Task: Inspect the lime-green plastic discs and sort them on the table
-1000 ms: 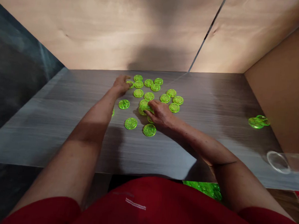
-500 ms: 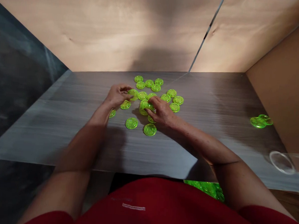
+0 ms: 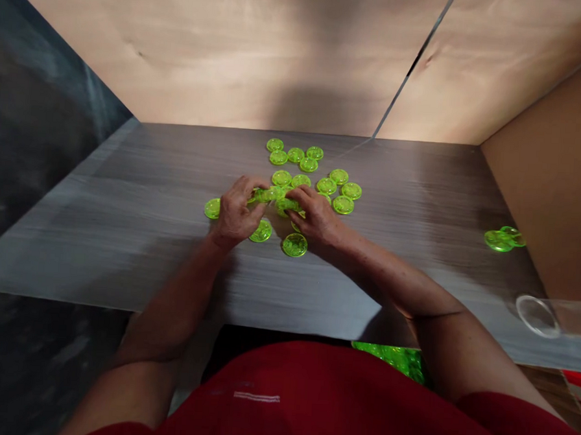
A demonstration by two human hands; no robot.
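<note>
Clear yellow-green plastic discs, such as this disc (image 3: 295, 245) in front of my hands, lie scattered over the grey wood-grain table (image 3: 186, 166). My left hand (image 3: 239, 208) is closed on a disc (image 3: 261, 196), which it holds tilted towards the right. Just across from it, my right hand (image 3: 313, 212) grips a green disc (image 3: 288, 206) between thumb and fingers. The two held discs meet or overlap between the hands; whether more than one is in either hand I cannot tell. Beside my left wrist lies another disc (image 3: 213, 208).
Several discs (image 3: 309, 164) lie towards the back wooden panel (image 3: 206, 57). At the right, a few overlapping discs (image 3: 500, 240) sit near the brown side wall (image 3: 555, 179). A clear plastic container (image 3: 538, 316) lies at the front right. Below the table edge, a green pile (image 3: 390, 358) shows.
My left hand has moved right and nearer to me, bringing its disc against the one in my right hand. The right hand has hardly moved. The view has shifted slightly.
</note>
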